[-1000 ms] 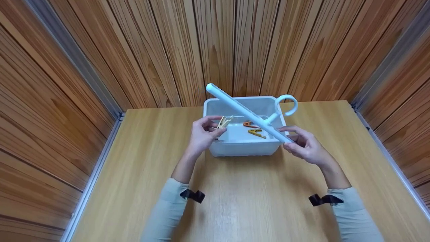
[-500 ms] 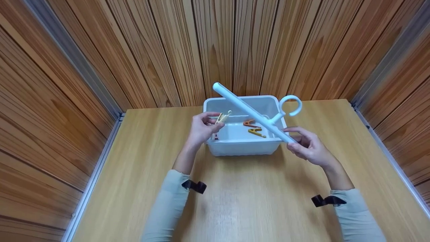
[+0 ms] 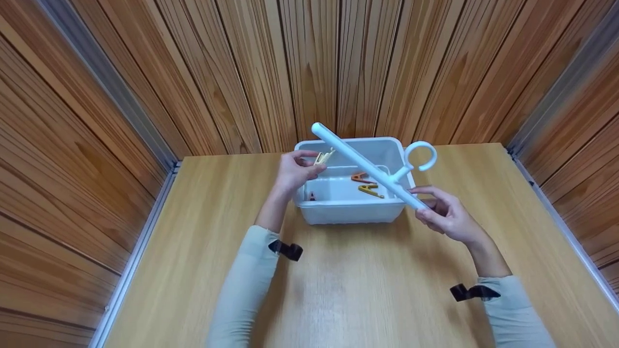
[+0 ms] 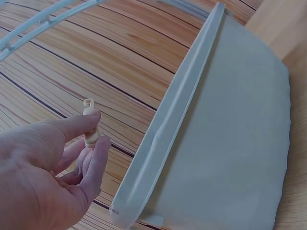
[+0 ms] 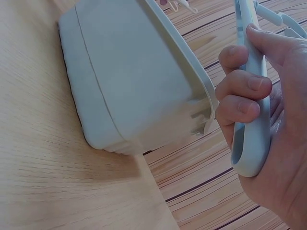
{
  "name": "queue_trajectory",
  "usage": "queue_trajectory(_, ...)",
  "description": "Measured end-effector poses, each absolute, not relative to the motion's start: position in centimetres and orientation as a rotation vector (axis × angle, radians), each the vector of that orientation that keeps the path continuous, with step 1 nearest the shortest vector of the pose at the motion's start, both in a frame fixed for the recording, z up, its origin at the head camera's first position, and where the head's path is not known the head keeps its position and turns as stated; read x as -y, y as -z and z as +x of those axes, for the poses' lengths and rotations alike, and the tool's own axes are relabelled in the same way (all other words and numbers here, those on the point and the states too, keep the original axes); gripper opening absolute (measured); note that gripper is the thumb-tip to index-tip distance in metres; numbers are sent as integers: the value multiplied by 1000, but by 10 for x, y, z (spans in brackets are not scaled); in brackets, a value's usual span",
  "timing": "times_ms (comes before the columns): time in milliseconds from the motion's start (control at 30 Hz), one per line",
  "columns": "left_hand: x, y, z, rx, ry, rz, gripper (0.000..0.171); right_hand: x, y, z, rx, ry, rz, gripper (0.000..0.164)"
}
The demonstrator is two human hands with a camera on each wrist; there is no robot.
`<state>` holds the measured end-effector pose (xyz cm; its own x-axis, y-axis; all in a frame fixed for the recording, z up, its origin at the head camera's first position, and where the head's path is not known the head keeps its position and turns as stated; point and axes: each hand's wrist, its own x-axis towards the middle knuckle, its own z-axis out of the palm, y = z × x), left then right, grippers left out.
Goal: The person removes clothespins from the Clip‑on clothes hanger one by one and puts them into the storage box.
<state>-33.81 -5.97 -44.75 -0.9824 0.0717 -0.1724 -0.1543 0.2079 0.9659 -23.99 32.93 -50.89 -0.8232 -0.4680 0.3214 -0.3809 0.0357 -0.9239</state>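
In the head view my left hand (image 3: 296,171) pinches a cream clothespin (image 3: 323,157) over the left part of a pale plastic bin (image 3: 350,213). The left wrist view shows that clothespin (image 4: 91,139) between thumb and fingertips, beside the bin's rim. My right hand (image 3: 447,215) grips the lower end of a light blue clothes hanger (image 3: 362,163), which slants up to the left above the bin, its round hook standing up on the right. In the right wrist view, fingers curl round the hanger's hollow bar (image 5: 256,139).
Inside the bin lie an orange clothespin (image 3: 360,177), a yellow clothespin (image 3: 371,191) and a small dark red piece (image 3: 312,196) near the left front corner. The bin stands on a wooden table (image 3: 338,280) close to the panelled back wall (image 3: 314,72).
My left hand has moved up and away over the bin with the cream clothespin, baring the dark red piece. The hanger has shifted slightly to the right with my right hand.
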Motion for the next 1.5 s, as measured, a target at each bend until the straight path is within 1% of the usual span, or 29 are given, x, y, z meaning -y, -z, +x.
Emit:
queue_trajectory(400, 54, 454, -345, -2287, -1856, -88, 39, -331, 512, -240, -2163, 1965, -948, 55)
queue_trajectory(933, 55, 463, -347, -2148, -2138, -9, 41, -333, 512, -240, -2166, 1959, -940, 53)
queue_trajectory(1233, 64, 463, -343, -2163, -2171, 57, 41, -333, 512, -241, -2158, 1932, -940, 53)
queue_trajectory(1500, 83, 460, -336, -2213, -2191, 165, 40, -339, 512, -240, -2147, 1882, -929, 53)
